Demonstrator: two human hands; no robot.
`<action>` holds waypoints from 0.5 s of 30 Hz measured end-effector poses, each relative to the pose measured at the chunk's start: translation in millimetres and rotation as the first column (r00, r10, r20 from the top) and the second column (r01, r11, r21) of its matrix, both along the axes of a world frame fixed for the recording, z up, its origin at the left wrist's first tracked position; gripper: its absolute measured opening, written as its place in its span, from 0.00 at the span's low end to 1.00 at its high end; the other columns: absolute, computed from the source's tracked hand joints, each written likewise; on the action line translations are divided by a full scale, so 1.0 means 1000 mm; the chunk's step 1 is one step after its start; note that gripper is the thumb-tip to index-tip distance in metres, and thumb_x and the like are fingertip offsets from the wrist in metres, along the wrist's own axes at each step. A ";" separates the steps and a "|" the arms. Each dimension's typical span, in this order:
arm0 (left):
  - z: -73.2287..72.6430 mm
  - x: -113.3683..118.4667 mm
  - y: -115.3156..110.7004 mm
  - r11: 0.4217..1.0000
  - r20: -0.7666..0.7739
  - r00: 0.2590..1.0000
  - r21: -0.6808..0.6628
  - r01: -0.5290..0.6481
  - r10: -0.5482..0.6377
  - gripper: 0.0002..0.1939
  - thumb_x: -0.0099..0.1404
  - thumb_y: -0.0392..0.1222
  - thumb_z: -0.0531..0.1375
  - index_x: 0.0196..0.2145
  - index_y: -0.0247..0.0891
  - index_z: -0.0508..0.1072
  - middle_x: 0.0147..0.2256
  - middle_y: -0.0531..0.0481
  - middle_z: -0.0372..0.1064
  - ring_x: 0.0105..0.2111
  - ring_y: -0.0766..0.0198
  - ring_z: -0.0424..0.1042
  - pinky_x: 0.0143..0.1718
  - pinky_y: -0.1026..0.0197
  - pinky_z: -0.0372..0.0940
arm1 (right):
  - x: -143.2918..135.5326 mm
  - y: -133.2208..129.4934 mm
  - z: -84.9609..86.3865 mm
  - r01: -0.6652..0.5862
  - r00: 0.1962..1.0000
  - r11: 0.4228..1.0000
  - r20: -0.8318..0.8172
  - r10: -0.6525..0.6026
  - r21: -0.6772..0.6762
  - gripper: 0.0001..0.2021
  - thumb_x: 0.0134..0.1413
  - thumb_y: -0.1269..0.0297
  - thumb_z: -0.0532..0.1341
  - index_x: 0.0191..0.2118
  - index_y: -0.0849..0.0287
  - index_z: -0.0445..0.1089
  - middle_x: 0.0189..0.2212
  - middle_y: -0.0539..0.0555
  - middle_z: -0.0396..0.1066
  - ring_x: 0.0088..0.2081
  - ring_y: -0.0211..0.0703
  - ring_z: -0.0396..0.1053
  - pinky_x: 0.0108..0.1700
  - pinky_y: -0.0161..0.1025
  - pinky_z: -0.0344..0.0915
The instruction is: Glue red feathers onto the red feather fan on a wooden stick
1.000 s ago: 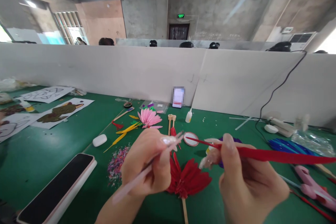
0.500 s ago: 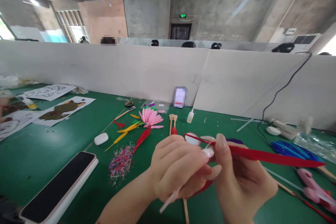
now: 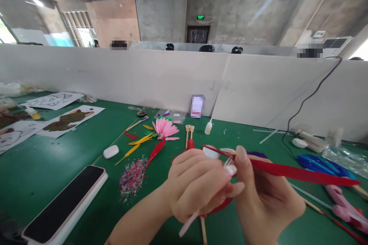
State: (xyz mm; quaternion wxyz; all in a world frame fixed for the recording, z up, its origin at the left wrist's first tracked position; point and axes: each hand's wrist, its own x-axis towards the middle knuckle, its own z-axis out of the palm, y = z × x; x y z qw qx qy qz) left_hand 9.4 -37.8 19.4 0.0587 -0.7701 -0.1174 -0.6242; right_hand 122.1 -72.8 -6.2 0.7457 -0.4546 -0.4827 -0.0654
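My right hand (image 3: 266, 195) pinches a long red feather (image 3: 287, 170) between thumb and fingers. Its broad vane tapers to a point on the right, and its thin stem sticks out to the left. My left hand (image 3: 198, 183) is closed around pale pink tweezers (image 3: 188, 225), whose metal tips meet the stem beside my right thumb. More red material (image 3: 221, 204) shows below the hands, partly hidden by them. Under my left hand lies a wooden stick (image 3: 203, 229). Just beyond the hands is a round white-topped lid or dish (image 3: 211, 152).
A pink feather flower (image 3: 164, 128), yellow feathers (image 3: 138, 143) and colourful clippings (image 3: 132, 178) lie left of centre. A phone (image 3: 66, 203) rests at front left. A glue bottle (image 3: 208, 127) stands behind. Blue feathers (image 3: 322, 164) and a pink glue gun (image 3: 342, 203) lie right.
My left hand has shifted slightly right and down with the tweezers, its fingers closer to my right thumb. The red feather's tip has moved a little right and down.
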 end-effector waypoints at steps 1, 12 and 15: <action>0.000 0.000 0.000 1.000 -0.002 1.000 0.014 0.010 -0.010 0.09 0.66 0.37 0.57 0.28 0.36 0.71 0.22 0.49 0.75 0.21 0.65 0.74 0.23 0.63 0.72 | 0.000 -0.001 0.000 0.004 1.000 1.000 -0.007 -0.004 -0.011 0.07 0.49 0.77 0.67 0.30 0.57 0.76 0.19 0.44 0.74 0.18 0.35 0.68 0.24 0.35 0.67; -0.010 0.003 -0.001 0.999 0.134 0.990 0.006 0.034 -0.035 0.05 0.66 0.37 0.58 0.33 0.37 0.73 0.24 0.49 0.76 0.21 0.63 0.75 0.22 0.62 0.72 | 0.001 -0.003 -0.001 -0.013 0.999 0.997 -0.045 0.010 -0.082 0.05 0.50 0.72 0.68 0.33 0.55 0.77 0.22 0.44 0.77 0.19 0.32 0.70 0.23 0.30 0.67; -0.009 0.003 0.001 0.999 0.143 0.990 0.041 0.017 -0.023 0.05 0.66 0.37 0.57 0.34 0.38 0.73 0.24 0.49 0.76 0.21 0.64 0.74 0.21 0.62 0.72 | 0.002 -0.003 0.001 -0.045 0.998 0.994 -0.052 0.040 -0.095 0.03 0.50 0.71 0.68 0.30 0.55 0.77 0.20 0.43 0.76 0.19 0.31 0.70 0.25 0.29 0.67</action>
